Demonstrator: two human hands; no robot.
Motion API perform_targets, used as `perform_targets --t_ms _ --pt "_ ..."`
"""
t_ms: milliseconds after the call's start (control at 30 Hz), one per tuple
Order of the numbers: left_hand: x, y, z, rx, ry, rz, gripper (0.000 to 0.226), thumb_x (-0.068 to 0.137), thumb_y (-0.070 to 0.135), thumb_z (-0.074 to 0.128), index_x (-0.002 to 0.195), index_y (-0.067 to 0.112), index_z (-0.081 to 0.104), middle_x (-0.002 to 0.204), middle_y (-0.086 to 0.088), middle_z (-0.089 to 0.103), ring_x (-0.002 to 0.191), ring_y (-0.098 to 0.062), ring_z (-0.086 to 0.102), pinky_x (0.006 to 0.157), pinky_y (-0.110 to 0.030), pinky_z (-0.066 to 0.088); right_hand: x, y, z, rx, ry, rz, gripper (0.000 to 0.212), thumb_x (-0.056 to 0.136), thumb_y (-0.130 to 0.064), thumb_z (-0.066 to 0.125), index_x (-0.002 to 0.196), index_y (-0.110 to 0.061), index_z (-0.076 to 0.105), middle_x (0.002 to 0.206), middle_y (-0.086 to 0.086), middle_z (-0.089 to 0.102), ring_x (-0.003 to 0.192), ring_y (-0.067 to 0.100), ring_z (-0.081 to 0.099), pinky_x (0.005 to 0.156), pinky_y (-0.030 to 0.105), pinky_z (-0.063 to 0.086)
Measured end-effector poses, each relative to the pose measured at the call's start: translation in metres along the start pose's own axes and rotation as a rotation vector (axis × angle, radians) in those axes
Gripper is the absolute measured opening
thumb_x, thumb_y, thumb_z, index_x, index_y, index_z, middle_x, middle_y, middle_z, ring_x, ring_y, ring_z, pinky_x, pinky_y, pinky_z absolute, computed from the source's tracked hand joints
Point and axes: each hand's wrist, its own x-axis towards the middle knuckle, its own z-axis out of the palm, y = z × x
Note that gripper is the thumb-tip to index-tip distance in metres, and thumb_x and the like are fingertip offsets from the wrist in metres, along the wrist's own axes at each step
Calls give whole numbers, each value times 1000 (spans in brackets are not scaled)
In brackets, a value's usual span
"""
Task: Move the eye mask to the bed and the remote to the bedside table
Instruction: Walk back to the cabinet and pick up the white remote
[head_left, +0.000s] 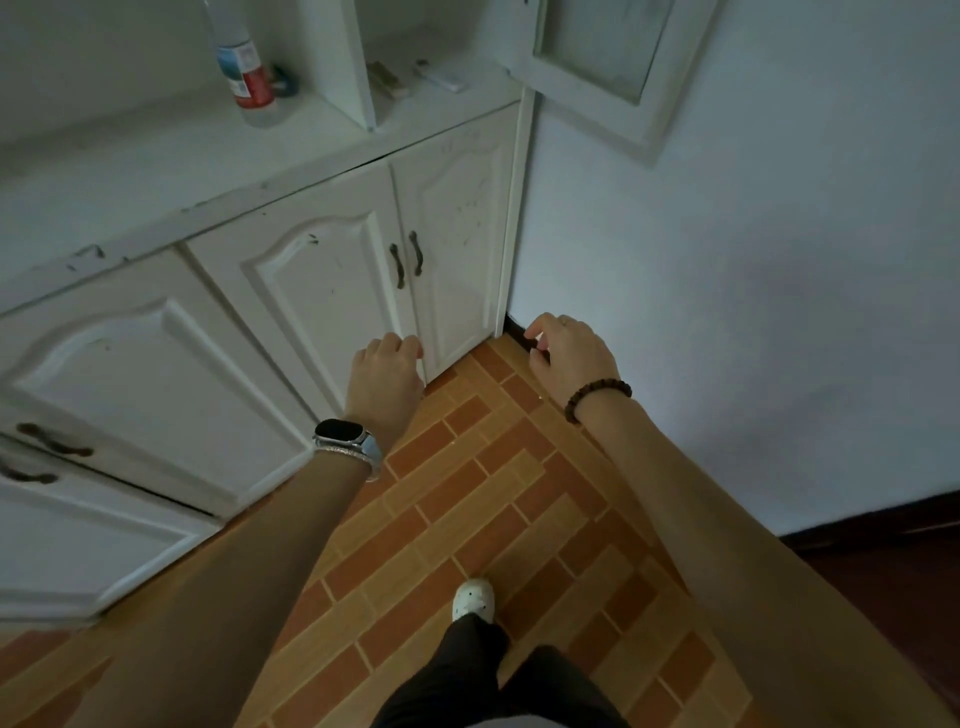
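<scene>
A white remote (440, 76) lies in the open cabinet compartment at the top, beside a small brownish object (387, 79). No eye mask, bed or bedside table is in view. My left hand (385, 378), with a watch on its wrist, hangs in front of the lower cabinet doors, fingers loosely curled and holding nothing. My right hand (569, 357), with a bead bracelet on its wrist, hovers near the wall corner, fingers loosely bent and holding nothing. Both hands are well below the remote.
A white cabinet (291, 171) with a counter runs along the left; a plastic bottle (244, 62) stands on it. An upper cabinet door (597, 57) hangs open on the right. A white wall (753, 260) is on the right. My foot (472, 597) stands on the tiled floor.
</scene>
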Motion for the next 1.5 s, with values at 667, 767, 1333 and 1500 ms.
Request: perform_targets --t_ms 667,767,1333,1500 --pt "250 22 17 31 129 -67 21 81 -3 57 101 1 63 92 -18 63 82 -36 58 73 -44 46 264 66 -41 16 -18 -131 24 93 -17 51 116 -16 56 108 6 62 100 23 57 83 37 50" --pt "286 32 10 29 172 -106 23 79 -5 59 100 1 64 91 -19 64 81 -36 58 73 -45 46 307 71 -56 28 -9 -190 23 93 -16 51 115 -16 57 107 6 62 100 23 58 82 37 51" --pt "435 4 -14 -3 259 -155 25 82 -4 57 105 4 60 101 -13 60 88 -28 56 78 -41 51 493 36 -66 112 2 -302 23 93 -19 53 116 -18 55 107 3 60 97 19 58 80 33 54" --pt "475 -16 -4 -28 238 -123 25 82 -3 58 106 5 61 104 -13 60 91 -28 56 77 -39 52 538 20 -52 146 -12 -273 26 93 -20 55 119 -16 53 112 6 59 100 20 58 84 36 54"
